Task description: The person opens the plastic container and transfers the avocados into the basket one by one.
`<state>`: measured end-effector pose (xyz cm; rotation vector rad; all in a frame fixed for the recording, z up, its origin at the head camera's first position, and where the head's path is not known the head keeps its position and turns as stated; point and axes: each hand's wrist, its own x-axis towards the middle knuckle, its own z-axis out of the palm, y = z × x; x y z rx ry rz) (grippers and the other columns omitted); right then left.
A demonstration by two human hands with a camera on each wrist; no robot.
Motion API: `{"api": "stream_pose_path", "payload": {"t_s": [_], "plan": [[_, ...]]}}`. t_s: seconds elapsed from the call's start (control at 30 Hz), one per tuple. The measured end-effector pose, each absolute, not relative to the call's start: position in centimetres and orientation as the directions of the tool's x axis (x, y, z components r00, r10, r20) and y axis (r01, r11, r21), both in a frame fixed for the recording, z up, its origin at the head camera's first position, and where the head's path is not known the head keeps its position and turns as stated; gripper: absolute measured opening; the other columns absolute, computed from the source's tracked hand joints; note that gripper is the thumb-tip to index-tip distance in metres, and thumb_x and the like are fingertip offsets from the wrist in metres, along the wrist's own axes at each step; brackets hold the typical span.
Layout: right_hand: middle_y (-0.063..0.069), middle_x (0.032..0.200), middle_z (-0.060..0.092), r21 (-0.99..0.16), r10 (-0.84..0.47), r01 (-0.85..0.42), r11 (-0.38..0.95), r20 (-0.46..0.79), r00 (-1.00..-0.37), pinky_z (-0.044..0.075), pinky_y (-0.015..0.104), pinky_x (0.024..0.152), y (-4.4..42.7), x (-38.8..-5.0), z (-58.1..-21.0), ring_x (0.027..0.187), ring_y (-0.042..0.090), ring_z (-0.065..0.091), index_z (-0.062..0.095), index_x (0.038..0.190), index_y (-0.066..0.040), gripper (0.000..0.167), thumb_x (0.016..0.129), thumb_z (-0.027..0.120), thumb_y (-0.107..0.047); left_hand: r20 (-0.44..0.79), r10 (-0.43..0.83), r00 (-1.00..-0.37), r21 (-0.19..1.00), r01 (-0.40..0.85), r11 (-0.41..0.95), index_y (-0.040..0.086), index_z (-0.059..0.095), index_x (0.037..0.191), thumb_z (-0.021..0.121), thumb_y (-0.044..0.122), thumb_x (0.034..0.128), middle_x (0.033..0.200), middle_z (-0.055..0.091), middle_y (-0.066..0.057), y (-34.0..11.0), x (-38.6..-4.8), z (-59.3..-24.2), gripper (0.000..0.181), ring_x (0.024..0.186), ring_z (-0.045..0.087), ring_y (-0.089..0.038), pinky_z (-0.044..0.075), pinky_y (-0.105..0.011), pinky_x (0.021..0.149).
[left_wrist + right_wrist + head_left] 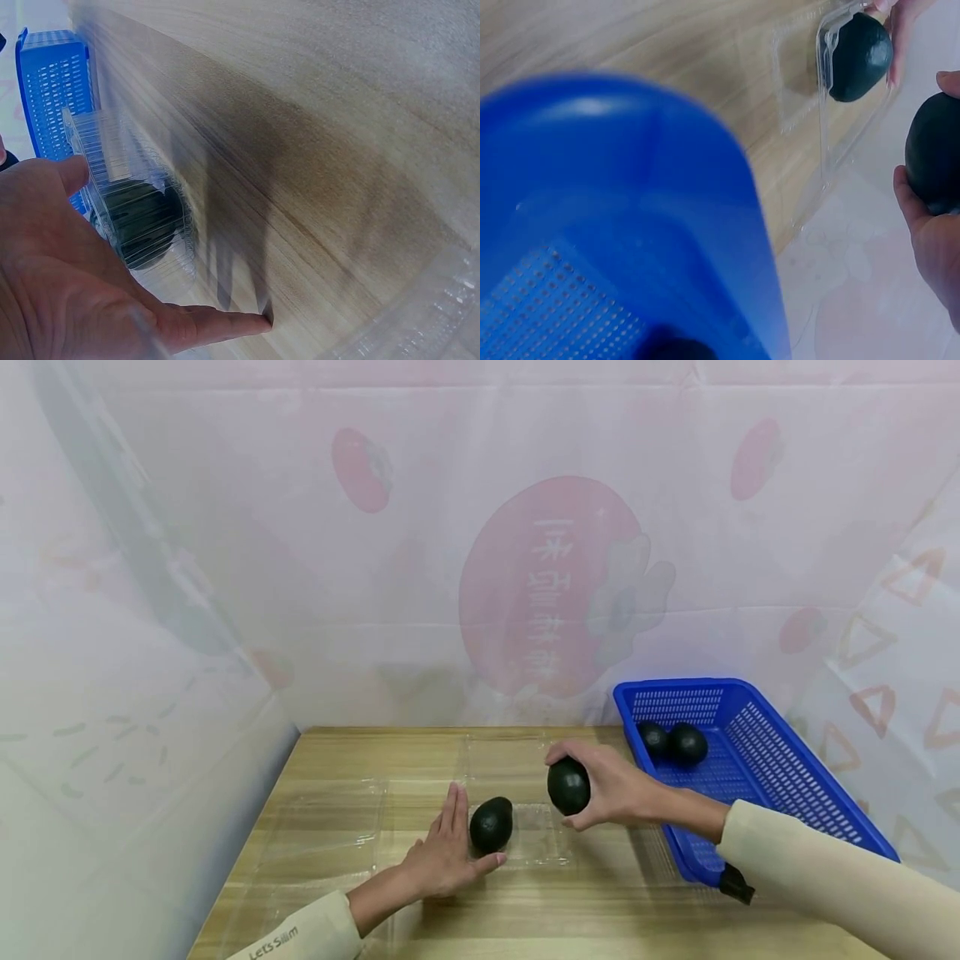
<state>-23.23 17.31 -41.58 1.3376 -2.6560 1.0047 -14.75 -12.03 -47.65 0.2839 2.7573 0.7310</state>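
My right hand [611, 789] grips a dark green avocado [567, 787] between thumb and fingers, holding it above the right part of a clear plastic clamshell box [540, 839]. Another avocado [491, 825] sits in the left part of that box. Beside it is my left hand [442, 860], fingers straight and thumb spread along the near side. In the left wrist view, the left thumb lies at the box's rim and the boxed avocado [142, 225] shows through the ribbed plastic. The right wrist view shows the held avocado [934, 150] apart from the box.
A blue perforated basket [776, 760] stands at the right, under my right forearm, with two avocados [687, 744] at its far left. Further clear plastic packaging [322, 827] lies on the left of the wooden table [600, 918]. Printed cloth walls enclose the back and sides.
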Motion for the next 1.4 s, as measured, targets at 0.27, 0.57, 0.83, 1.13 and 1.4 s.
{"api": "stream_pose_path", "payload": {"t_s": [0.27,0.57,0.83,1.13,1.4], "plan": [[0.002,0.126,0.069,-0.502,-0.705,-0.748,0.433,0.329,-0.629,0.058,0.036,0.087,19.0,-23.9,-41.4,0.109,0.019,0.067,0.063,0.128,-0.011,0.075,0.064,0.100,-0.020,-0.203,0.260,-0.944,0.512,0.124,0.850,-0.007,0.002,0.167,0.067,0.064,0.0967,0.176,-0.003,-0.026,-12.0,-14.7,-47.7,0.119,0.147,0.035,-0.059,0.045,-0.079,0.096],[0.002,0.132,0.067,-0.525,-0.670,-0.706,0.475,0.304,-0.677,0.059,0.035,0.086,20.9,-24.2,-40.9,0.113,0.020,0.067,0.062,0.131,-0.016,0.078,0.063,0.100,-0.020,-0.199,0.264,-0.944,0.513,0.129,0.849,-0.008,0.002,0.166,0.067,0.064,0.0970,0.175,-0.003,-0.026,-12.0,-14.6,-47.5,0.119,0.147,0.035,-0.059,0.044,-0.080,0.096],[0.006,0.129,0.069,-0.489,-0.646,-0.725,0.485,0.359,-0.674,0.059,0.034,0.080,22.8,-25.0,-40.6,0.106,0.019,0.068,0.063,0.131,-0.015,0.077,0.064,0.100,-0.020,-0.194,0.265,-0.945,0.505,0.136,0.852,-0.008,0.003,0.166,0.067,0.065,0.0966,0.175,-0.003,-0.027,-12.0,-14.6,-47.6,0.119,0.147,0.035,-0.059,0.044,-0.080,0.097],[0.003,0.124,0.069,-0.460,-0.625,-0.733,0.502,0.393,-0.675,0.058,0.032,0.077,24.8,-25.9,-40.1,0.102,0.016,0.066,0.064,0.129,-0.014,0.075,0.064,0.100,-0.014,-0.191,0.265,-0.945,0.512,0.134,0.849,-0.009,0.004,0.166,0.068,0.064,0.0965,0.175,-0.003,-0.027,-11.9,-14.7,-47.6,0.119,0.148,0.034,-0.059,0.044,-0.080,0.096],[0.010,0.130,0.067,-0.488,-0.617,-0.716,0.498,0.381,-0.689,0.059,0.030,0.076,26.2,-26.4,-39.7,0.104,0.017,0.066,0.063,0.132,-0.014,0.074,0.068,0.099,-0.014,-0.184,0.264,-0.947,0.512,0.137,0.848,-0.009,0.004,0.166,0.068,0.063,0.0964,0.175,-0.002,-0.027,-11.9,-14.6,-47.6,0.119,0.148,0.035,-0.058,0.045,-0.080,0.095]]}}
